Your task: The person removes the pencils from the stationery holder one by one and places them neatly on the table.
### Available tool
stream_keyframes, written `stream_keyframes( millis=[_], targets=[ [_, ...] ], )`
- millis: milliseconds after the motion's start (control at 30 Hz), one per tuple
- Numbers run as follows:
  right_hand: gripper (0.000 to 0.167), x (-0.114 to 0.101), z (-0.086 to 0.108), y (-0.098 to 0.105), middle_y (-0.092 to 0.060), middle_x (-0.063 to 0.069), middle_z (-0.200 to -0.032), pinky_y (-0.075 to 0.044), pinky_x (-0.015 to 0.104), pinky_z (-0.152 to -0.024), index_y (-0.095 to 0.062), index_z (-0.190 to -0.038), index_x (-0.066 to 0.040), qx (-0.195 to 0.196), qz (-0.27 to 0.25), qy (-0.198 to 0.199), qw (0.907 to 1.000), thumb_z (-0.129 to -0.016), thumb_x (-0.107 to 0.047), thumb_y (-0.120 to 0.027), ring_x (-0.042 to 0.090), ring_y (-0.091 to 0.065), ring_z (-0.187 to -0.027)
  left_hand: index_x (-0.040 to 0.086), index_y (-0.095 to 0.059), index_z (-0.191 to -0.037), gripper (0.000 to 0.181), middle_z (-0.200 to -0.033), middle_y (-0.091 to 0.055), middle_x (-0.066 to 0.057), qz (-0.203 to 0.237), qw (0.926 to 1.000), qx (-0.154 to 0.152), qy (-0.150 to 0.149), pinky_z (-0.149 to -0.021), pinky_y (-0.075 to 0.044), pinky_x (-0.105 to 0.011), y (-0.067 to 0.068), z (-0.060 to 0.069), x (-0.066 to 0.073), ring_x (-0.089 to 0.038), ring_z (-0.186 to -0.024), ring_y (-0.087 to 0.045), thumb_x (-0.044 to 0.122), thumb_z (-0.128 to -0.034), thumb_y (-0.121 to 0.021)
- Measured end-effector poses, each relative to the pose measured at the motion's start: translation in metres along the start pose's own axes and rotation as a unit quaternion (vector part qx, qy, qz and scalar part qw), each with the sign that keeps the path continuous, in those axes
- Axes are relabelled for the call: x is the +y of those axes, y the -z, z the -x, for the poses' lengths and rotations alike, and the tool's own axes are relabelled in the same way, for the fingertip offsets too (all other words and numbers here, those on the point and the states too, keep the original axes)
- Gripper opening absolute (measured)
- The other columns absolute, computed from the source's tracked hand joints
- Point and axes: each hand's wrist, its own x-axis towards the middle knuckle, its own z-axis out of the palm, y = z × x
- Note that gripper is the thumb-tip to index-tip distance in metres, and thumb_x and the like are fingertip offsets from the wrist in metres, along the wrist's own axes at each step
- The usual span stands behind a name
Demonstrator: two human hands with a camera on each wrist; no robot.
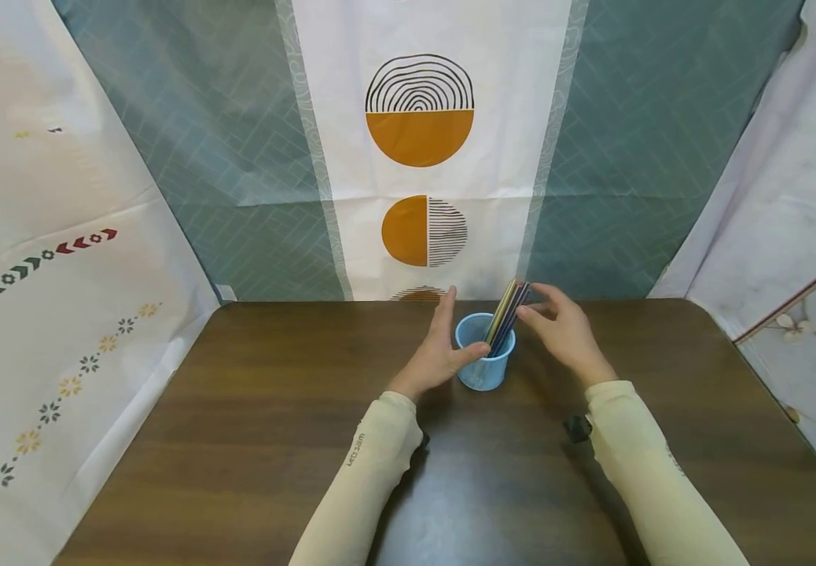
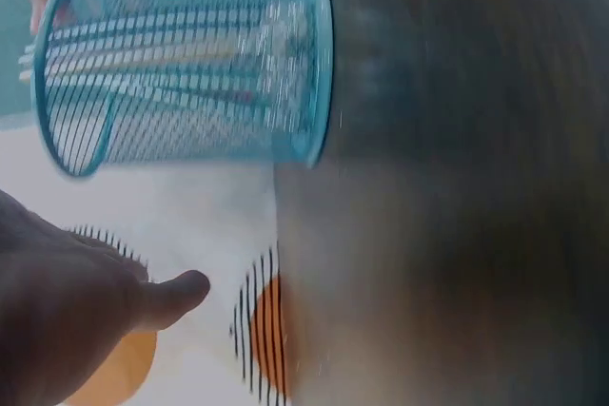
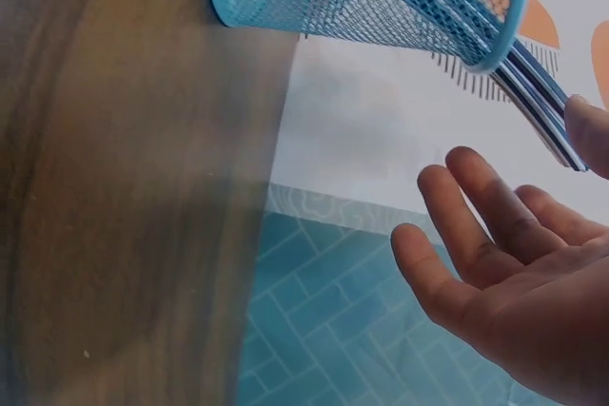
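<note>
A light blue mesh pencil cup (image 1: 482,376) stands upright on the table. Several thin pencils (image 1: 509,318) lean out of it toward the right. My left hand (image 1: 438,358) is beside the cup's left side, thumb and fingers spread, holding nothing. In the left wrist view its thumb (image 2: 176,299) is apart from the cup (image 2: 190,64). My right hand (image 1: 562,328) is at the upper ends of the pencils. The right wrist view has its fingers (image 3: 457,225) spread and its thumb at the pencil ends (image 3: 542,102), perhaps touching them.
The brown wooden table (image 1: 295,409) ends just behind the cup. A teal and white cloth (image 1: 429,177) with orange half circles hangs at its back edge. Pale patterned cloths (image 1: 82,314) hang at the left and right.
</note>
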Motion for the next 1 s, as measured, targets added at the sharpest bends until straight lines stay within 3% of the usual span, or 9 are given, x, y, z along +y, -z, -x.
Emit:
stream_keyframes(
  millis=[133, 200, 367, 567, 700, 833, 1000],
  targets=[
    [0.065, 0.002, 0.000, -0.009, -0.066, 0.026, -0.119, -0.047, 0.058, -0.095, -0.039, -0.152, -0.001, 0.001, -0.004, -0.005, 1.0000, -0.102, -0.035, -0.063, 0.043, -0.057, -0.120, 0.033, 0.002, -0.163, 0.115, -0.168, 0.007, 0.005, 0.024, 0.9995, 0.011, 0.016, -0.112, -0.014, -0.067, -0.014, -0.001, 0.002, -0.026, -0.153, 0.007, 0.061, -0.0828, -0.075],
    [0.066, 0.002, 0.000, -0.013, -0.066, 0.027, -0.119, -0.047, 0.058, -0.095, -0.040, -0.152, 0.000, 0.002, -0.005, -0.007, 1.0000, -0.101, -0.035, -0.063, 0.043, -0.058, -0.119, 0.032, -0.003, -0.163, 0.112, -0.169, 0.002, 0.001, 0.023, 0.9993, 0.017, 0.023, -0.113, -0.019, -0.065, -0.019, -0.002, 0.003, -0.028, -0.153, -0.001, 0.059, -0.0824, -0.077],
    [0.065, -0.001, -0.002, -0.017, -0.063, 0.029, -0.122, -0.047, 0.060, -0.095, -0.040, -0.151, 0.002, 0.000, -0.007, 0.000, 1.0000, -0.102, -0.036, -0.062, 0.045, -0.058, -0.118, 0.022, -0.023, -0.162, 0.103, -0.166, -0.014, -0.010, -0.024, 0.9987, 0.035, 0.030, -0.112, -0.030, -0.058, -0.022, -0.003, 0.003, -0.033, -0.147, -0.024, 0.056, -0.0823, -0.079],
    [0.054, -0.002, -0.005, -0.019, -0.066, 0.029, -0.116, -0.047, 0.059, -0.093, -0.045, -0.147, 0.002, 0.019, -0.001, 0.001, 0.9998, -0.103, -0.026, -0.061, 0.044, -0.061, -0.113, 0.019, -0.026, -0.162, 0.105, -0.167, -0.016, -0.003, -0.082, 0.9954, 0.043, 0.023, -0.111, -0.032, -0.058, -0.021, -0.006, 0.006, -0.032, -0.148, -0.024, 0.064, -0.0807, -0.076],
    [0.047, -0.004, -0.006, -0.022, -0.070, 0.026, -0.106, -0.049, 0.052, -0.086, -0.050, -0.143, 0.002, 0.032, -0.006, 0.011, 0.9994, -0.103, -0.021, -0.061, 0.040, -0.065, -0.103, 0.015, -0.023, -0.162, 0.109, -0.167, -0.016, 0.002, -0.104, 0.9939, 0.028, 0.020, -0.113, -0.031, -0.052, -0.020, -0.008, 0.008, -0.026, -0.149, -0.025, 0.064, -0.0802, -0.076],
    [0.043, -0.003, -0.008, -0.022, -0.072, 0.022, -0.098, -0.047, 0.042, -0.077, -0.053, -0.140, 0.003, 0.046, 0.001, 0.025, 0.9986, -0.103, -0.018, -0.061, 0.036, -0.068, -0.092, 0.016, -0.025, -0.162, 0.109, -0.164, -0.027, 0.001, -0.140, 0.9898, 0.014, 0.019, -0.111, -0.037, -0.045, -0.019, -0.010, 0.008, -0.021, -0.141, -0.041, 0.067, -0.0791, -0.075],
    [0.042, -0.001, -0.008, -0.019, -0.073, 0.022, -0.096, -0.047, 0.039, -0.074, -0.053, -0.139, 0.003, 0.059, 0.016, 0.025, 0.9978, -0.103, -0.015, -0.061, 0.037, -0.070, -0.088, 0.014, -0.030, -0.160, 0.107, -0.158, -0.038, -0.003, -0.185, 0.9827, 0.008, -0.008, -0.106, -0.043, -0.043, -0.021, -0.015, 0.007, -0.023, -0.132, -0.049, 0.072, -0.0794, -0.070]
  ],
)
